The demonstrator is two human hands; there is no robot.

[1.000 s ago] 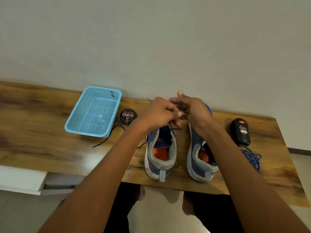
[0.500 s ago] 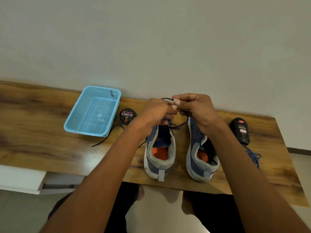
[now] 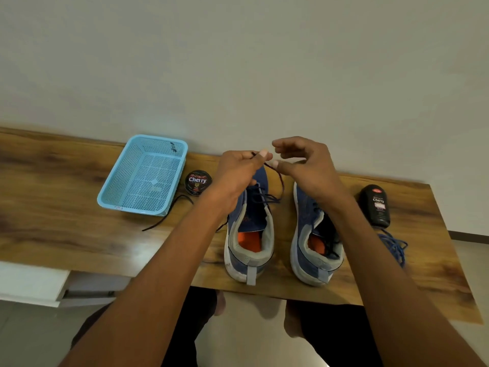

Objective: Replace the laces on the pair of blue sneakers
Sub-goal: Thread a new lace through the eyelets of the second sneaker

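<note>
The bench (image 3: 66,207) carries the pair heels-out at its near edge: the left sneaker (image 3: 248,234) and the right sneaker (image 3: 315,239), side by side but apart. A blue basket (image 3: 144,176) sits toward the far edge on the left, a polish tin (image 3: 198,182) just beside it, a black bottle (image 3: 375,205) toward the right end, with a loose blue lace (image 3: 394,246) bundled near it. The left hand (image 3: 238,173) pinches the dark lace (image 3: 277,181) between thumb and finger above the left sneaker's toe; the lace runs down to the eyelets, and another length trails onto the bench toward the basket. The right hand (image 3: 307,165) is loosely curled and appears to grip nothing, its thumb close to the lace. Judgement: lacing or tying the left sneaker is under way. Recommended practice: keep the strand taut, take it near the tip, keep both ends even, avoid twisting.
</note>
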